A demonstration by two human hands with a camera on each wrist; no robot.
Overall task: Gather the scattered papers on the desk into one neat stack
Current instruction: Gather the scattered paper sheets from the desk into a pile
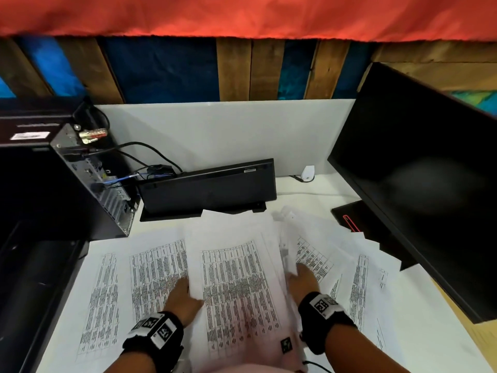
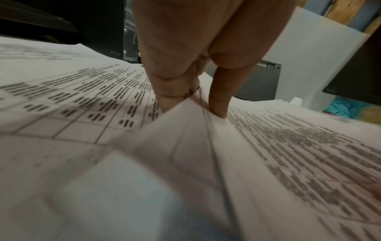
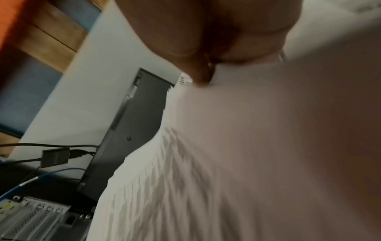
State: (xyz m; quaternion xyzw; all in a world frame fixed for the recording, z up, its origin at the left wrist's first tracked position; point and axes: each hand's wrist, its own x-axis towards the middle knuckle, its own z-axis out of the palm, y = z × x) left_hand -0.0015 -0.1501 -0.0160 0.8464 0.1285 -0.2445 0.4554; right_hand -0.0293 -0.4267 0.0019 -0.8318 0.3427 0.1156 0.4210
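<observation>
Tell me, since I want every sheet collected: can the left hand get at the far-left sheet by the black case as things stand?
Probably yes. The far-left sheet lies flat and uncovered beside the left hand, with nothing between them. But that hand already grips the edge of the middle bundle, so it would need to let go or slide over.

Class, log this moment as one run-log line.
phase: gathering | left hand: pinches edge of central bundle of white printed paper sheets | right hand: grips bundle's right edge | loose sheets: still scattered

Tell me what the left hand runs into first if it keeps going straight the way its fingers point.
Probably only more paper at first: the left hand points away from the person across the printed sheets. Beyond them stands the black keyboard, propped on edge at the desk's back, though depth is hard to judge.
</observation>
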